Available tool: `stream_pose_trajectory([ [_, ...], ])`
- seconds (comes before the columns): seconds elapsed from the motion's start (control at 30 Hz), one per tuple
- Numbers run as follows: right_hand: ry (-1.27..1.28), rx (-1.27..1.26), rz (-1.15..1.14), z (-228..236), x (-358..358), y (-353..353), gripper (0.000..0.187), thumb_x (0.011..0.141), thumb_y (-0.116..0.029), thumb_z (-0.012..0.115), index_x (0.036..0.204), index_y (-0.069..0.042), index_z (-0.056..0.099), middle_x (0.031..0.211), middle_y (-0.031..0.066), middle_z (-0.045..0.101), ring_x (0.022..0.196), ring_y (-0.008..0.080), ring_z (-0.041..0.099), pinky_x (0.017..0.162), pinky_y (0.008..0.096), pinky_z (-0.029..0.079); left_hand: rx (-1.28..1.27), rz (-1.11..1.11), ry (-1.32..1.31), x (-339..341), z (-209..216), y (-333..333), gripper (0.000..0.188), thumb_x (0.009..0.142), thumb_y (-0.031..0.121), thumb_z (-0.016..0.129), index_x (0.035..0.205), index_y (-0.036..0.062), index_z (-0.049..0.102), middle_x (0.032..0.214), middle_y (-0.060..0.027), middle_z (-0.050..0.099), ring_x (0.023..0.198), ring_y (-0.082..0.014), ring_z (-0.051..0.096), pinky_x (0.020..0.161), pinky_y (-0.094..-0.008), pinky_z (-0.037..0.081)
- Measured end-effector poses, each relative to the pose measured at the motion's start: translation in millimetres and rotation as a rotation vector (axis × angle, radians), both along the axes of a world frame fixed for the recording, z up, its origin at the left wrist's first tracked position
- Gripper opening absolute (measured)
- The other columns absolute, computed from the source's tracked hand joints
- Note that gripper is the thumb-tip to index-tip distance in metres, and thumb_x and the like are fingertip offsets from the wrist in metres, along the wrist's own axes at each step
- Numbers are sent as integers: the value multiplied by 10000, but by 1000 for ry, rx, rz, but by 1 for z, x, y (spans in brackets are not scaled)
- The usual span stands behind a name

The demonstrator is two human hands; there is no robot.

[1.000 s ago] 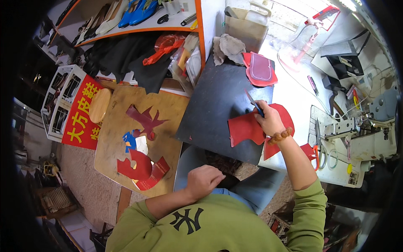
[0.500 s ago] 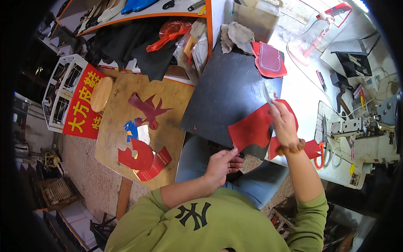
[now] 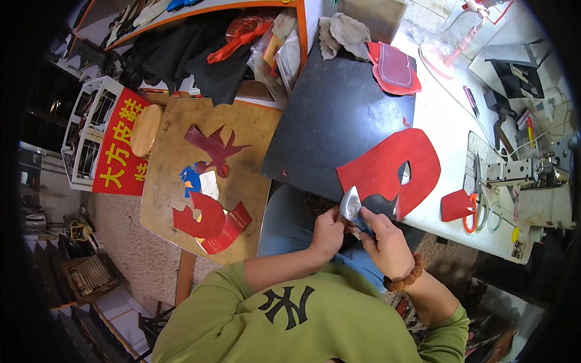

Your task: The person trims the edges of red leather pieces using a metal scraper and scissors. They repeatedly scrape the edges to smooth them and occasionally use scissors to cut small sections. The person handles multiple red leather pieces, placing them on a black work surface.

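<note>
A broad knife blade gleams in front of my body, its handle gripped in my right hand. My left hand is closed right beside the blade, its fingertips at the knife; whatever it pinches is hidden. Just beyond both hands lies a large curved red leather piece with a small oval opening, spread on the black board and overhanging its near edge. A smaller red leather piece rests on the white table by the orange-handled scissors.
On the left, a wooden board carries maroon scraps and red cut pieces. A purple-red panel sits on red leather at the far right of the black board. The sewing machine stands at right; a grey cloth lies behind.
My right hand has brought the knife down and left, off the red leather, to meet my left hand. My left hand has let go of the leather's edge, and the large piece now lies free.
</note>
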State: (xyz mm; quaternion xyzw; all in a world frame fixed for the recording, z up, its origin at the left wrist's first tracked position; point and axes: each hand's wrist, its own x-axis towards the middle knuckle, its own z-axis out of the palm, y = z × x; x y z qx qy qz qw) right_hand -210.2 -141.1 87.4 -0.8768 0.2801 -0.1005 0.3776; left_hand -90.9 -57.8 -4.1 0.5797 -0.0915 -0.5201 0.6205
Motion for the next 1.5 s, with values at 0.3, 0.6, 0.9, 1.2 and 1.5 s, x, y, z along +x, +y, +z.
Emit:
stream_pose_trajectory([
  [0.3,186,-501,63,-8,-14,14,544,798,-209,694,1321,-137,561,626,45,527,443,233,542,394,359,426,-203,-97,-424,-8,-42,3,280,872,-50,434,1110,-24,579,945,-168,666,895,-223,630,818,-335,490],
  [0.6,148,-460,66,-13,-8,0,518,760,-201,727,1260,-136,612,579,37,512,423,217,526,381,344,418,-219,-87,-347,-9,-41,0,230,909,-10,454,1085,-20,602,974,-125,684,911,-184,622,813,-328,487],
  [0.9,160,-401,89,-14,-2,-10,513,788,-159,705,1283,-112,582,629,40,555,486,232,571,436,354,456,-139,-112,-341,-7,-43,0,210,986,147,495,1054,-13,614,938,-127,688,876,-199,637,794,-337,488],
  [1.2,126,-446,80,-16,7,-16,483,775,-183,705,1246,-122,616,578,34,518,419,216,532,389,340,441,-157,-82,-364,-7,-43,-2,277,1017,222,469,1047,-8,620,897,-121,683,832,-203,636,751,-342,488],
  [1.5,168,-414,74,-11,21,-22,502,806,-151,674,1298,-115,580,586,45,533,439,241,533,408,363,427,-174,-99,-362,-4,-33,-3,354,1039,271,440,906,-19,593,765,-87,652,695,-140,610,633,-303,487],
])
